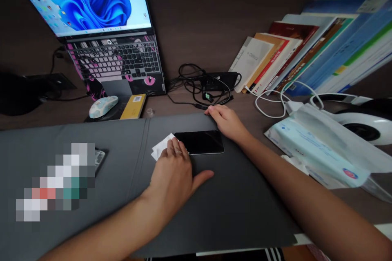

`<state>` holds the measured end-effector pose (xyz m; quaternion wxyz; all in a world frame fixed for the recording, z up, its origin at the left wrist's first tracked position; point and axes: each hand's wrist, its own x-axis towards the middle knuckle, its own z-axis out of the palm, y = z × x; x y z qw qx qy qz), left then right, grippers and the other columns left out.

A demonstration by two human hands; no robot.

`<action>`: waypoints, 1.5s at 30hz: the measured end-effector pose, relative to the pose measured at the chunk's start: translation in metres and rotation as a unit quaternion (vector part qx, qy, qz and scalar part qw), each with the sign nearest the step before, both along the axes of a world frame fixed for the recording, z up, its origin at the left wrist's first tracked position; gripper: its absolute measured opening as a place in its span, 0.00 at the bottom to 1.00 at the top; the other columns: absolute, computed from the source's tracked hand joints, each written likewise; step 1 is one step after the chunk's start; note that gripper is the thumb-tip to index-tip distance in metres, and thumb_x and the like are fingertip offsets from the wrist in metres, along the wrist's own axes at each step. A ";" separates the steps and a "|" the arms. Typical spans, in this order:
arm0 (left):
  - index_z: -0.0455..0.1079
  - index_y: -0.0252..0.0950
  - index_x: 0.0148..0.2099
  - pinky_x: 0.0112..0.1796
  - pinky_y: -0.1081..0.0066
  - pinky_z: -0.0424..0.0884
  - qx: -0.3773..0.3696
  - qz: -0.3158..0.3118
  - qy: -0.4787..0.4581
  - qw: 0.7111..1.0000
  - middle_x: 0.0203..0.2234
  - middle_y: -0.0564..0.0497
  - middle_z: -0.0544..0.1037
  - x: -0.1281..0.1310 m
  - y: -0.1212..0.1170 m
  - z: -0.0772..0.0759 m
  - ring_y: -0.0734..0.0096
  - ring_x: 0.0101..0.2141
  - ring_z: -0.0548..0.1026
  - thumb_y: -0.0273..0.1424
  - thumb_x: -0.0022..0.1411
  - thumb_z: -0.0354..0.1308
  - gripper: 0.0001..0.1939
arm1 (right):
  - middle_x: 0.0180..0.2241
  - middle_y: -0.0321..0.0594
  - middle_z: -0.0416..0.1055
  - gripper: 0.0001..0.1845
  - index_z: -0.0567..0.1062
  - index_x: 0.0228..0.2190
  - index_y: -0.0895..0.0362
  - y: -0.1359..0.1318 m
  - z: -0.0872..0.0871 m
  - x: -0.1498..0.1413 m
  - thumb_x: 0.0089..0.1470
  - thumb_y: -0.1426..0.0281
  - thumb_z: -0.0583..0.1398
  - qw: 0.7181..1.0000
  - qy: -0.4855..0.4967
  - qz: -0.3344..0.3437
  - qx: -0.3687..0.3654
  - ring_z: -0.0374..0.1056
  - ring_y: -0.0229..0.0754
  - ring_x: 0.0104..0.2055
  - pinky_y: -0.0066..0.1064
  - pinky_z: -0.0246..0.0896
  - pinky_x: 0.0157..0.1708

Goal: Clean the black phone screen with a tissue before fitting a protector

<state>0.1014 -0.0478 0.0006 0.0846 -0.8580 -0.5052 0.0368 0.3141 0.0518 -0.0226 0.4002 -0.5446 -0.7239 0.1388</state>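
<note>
A black smartphone (202, 142) lies screen up on the grey desk mat (245, 212). Over its left end, my left hand (173, 167) presses a folded white tissue (161, 147) under its fingers, the thumb stretched out to the right. A ring sits on one of the fingers. My right hand (226, 120) rests at the mat's far edge, just beyond the phone's top right corner. Its fingers lie loosely bent, with nothing visible in them; the fingertips are partly hidden.
Behind stands an open laptop (116, 61), with a mouse (103, 107) and a yellow box (133, 107) before it. Black cables (199, 85) lie at the back. Leaning books (275, 57), a tissue pack (321, 151) and white headphones (367, 122) are on the right. A blurred object (58, 183) lies left.
</note>
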 end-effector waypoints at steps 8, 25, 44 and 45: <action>0.69 0.21 0.62 0.51 0.50 0.75 0.025 0.003 -0.005 1.000 0.58 0.23 0.71 -0.002 0.011 -0.003 0.34 0.59 0.70 0.63 0.65 0.45 0.49 | 0.35 0.43 0.79 0.29 0.78 0.32 0.55 0.001 0.000 0.000 0.68 0.51 0.46 1.000 -0.006 0.002 0.005 0.72 0.48 0.42 0.38 0.61 0.47; 0.55 0.15 0.69 0.65 0.48 0.59 -0.024 -0.100 -0.099 0.990 0.67 0.24 0.56 -0.007 0.024 -0.015 0.40 0.68 0.55 0.64 0.66 0.41 0.54 | 0.36 0.42 0.79 0.28 0.79 0.33 0.55 0.000 0.000 -0.002 0.69 0.54 0.47 1.000 -0.016 0.001 0.000 0.71 0.46 0.42 0.37 0.60 0.47; 0.50 0.30 0.73 0.68 0.54 0.53 -0.140 -0.299 -0.155 0.931 0.71 0.38 0.52 -0.001 0.027 -0.006 0.56 0.71 0.49 0.53 0.69 0.51 0.42 | 0.35 0.42 0.78 0.29 0.78 0.32 0.55 -0.002 -0.001 -0.004 0.71 0.54 0.45 0.999 -0.036 0.005 0.005 0.71 0.46 0.43 0.38 0.59 0.49; 0.50 0.28 0.73 0.68 0.53 0.53 -0.121 -0.274 -0.154 0.941 0.71 0.37 0.52 0.000 0.025 -0.007 0.55 0.71 0.49 0.52 0.71 0.50 0.41 | 0.36 0.43 0.78 0.29 0.78 0.32 0.55 -0.003 0.000 -0.004 0.71 0.55 0.45 0.999 -0.036 0.004 0.003 0.71 0.46 0.43 0.38 0.59 0.49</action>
